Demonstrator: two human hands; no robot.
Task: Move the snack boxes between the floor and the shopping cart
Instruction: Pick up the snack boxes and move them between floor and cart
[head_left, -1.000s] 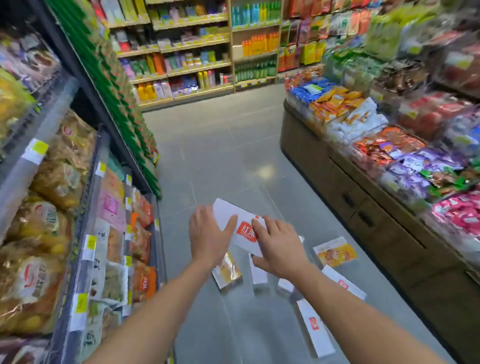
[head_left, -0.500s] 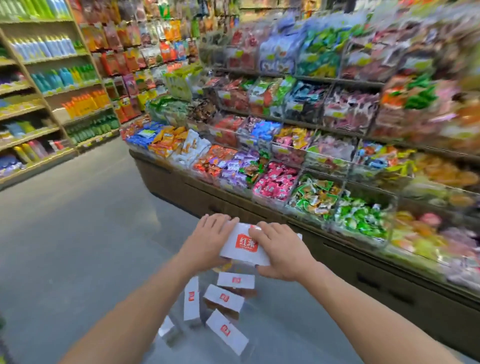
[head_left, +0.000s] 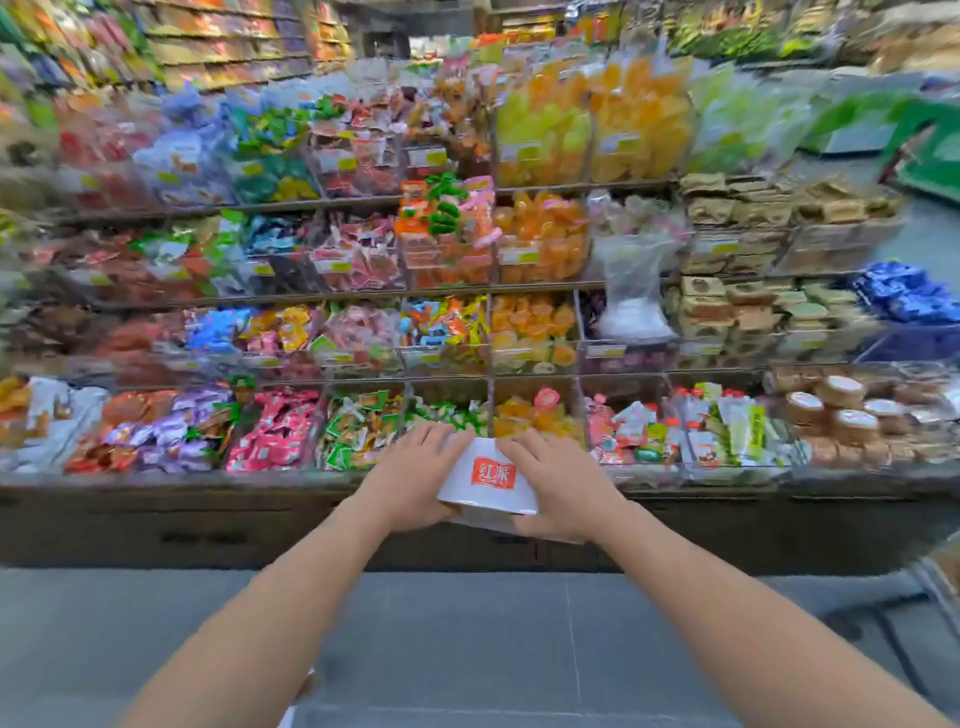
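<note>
Gripping a white snack box (head_left: 492, 474) that bears a red label, the left hand (head_left: 415, 480) and the right hand (head_left: 561, 491) clasp it from opposite sides, fingers curled over its top and far edge. The box is held in mid-air at centre, above the grey floor (head_left: 467, 649) and near the lowest tier of the display shelves (head_left: 540, 288) on the far side. The shelves carry bins of wrapped sweets. Both forearms extend from the near edge. Outer areas are motion-blurred.
</note>
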